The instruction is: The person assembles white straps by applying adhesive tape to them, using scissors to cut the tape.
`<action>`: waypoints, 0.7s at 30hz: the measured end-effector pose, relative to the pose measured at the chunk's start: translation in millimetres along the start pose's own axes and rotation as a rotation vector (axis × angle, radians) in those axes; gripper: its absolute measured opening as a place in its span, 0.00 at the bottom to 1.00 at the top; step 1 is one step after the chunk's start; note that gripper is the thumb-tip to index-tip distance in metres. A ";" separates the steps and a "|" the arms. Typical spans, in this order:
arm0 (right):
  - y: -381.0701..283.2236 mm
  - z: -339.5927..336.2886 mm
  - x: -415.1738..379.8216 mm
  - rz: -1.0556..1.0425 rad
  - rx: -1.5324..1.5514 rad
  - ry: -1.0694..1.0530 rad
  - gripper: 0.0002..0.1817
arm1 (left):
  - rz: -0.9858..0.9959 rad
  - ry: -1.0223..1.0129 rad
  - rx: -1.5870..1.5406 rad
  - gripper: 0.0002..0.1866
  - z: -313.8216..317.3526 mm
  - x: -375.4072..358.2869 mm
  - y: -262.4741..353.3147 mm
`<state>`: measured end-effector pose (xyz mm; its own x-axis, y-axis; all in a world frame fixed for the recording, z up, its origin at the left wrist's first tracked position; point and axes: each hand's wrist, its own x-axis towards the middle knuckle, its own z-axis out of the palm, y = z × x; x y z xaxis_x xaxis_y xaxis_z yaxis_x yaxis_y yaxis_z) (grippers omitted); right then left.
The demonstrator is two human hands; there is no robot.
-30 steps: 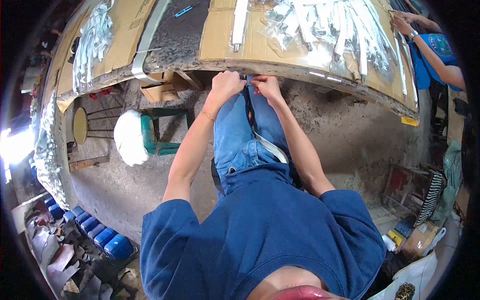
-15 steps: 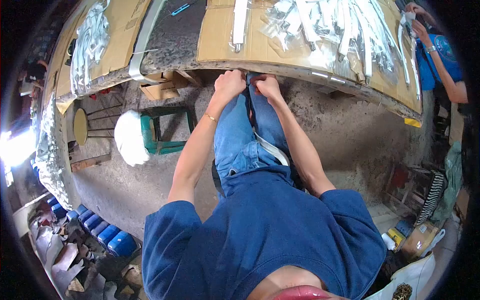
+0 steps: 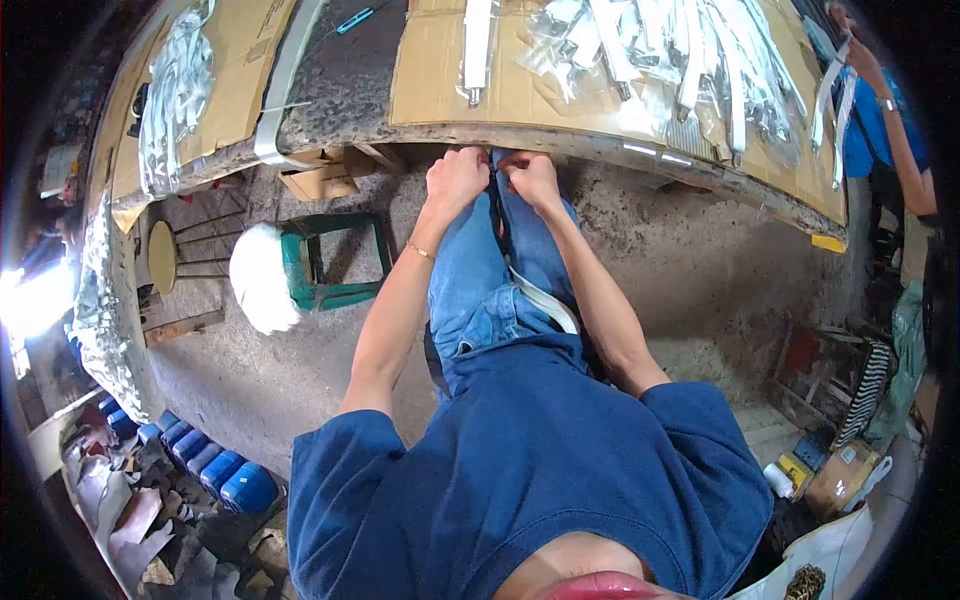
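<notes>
My left hand (image 3: 459, 176) is closed over my knee, just under the front edge of the workbench. Close beside it, my right hand (image 3: 532, 180) has its fingers curled in a pinch above the other knee. Whatever is between the fingers of either hand is too small or hidden to make out. A white strap (image 3: 545, 300) lies across my lap and drops between my thighs, where its far part is hidden. On the cardboard above my hands lies a white belt (image 3: 478, 50) in a clear sleeve, with a metal piece at its near end.
Several white belts in clear plastic (image 3: 690, 60) cover the cardboard at right, and a bundle of straps (image 3: 180, 100) lies at left. A co-worker's arm (image 3: 890, 120) holds white strips. A green stool (image 3: 345, 295) and blue containers (image 3: 248, 487) stand at left.
My hands stay almost in place, with slight finger movement. At right, the co-worker's arm has shifted and white strips now hang more clearly from the hand.
</notes>
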<state>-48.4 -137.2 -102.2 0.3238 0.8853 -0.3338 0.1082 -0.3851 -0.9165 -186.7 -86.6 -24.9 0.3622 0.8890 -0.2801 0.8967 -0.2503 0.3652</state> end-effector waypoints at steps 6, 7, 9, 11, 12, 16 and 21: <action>-3.1 -0.5 -2.5 -0.033 -0.045 0.012 0.08 | 0.046 0.064 -0.003 0.14 10.5 2.2 -6.2; 1.5 1.3 -0.4 -0.025 -0.108 0.021 0.08 | 0.065 0.098 0.007 0.14 15.1 2.8 -7.7; 6.9 5.8 1.2 -0.064 -0.208 0.056 0.08 | 0.082 0.092 0.064 0.14 22.8 3.7 -7.6; 8.8 6.9 -1.9 -0.103 -0.311 0.092 0.09 | 0.100 0.088 0.119 0.14 27.6 0.2 -6.8; 4.9 5.7 -6.1 -0.125 -0.318 0.111 0.09 | 0.086 0.086 0.106 0.14 27.1 -3.1 -5.5; -2.2 -9.2 -25.6 -0.207 -0.289 0.141 0.09 | -0.036 0.156 0.042 0.14 21.1 -19.3 -13.5; -9.7 -26.6 -40.0 -0.114 0.104 -0.139 0.11 | -0.042 0.055 -0.521 0.10 10.1 -36.6 -50.9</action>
<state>-37.4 -175.9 -74.1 0.1818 0.9518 -0.2469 0.0366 -0.2574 -0.9656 -243.0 -110.2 -42.2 0.3019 0.9167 -0.2618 0.6597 -0.0026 0.7515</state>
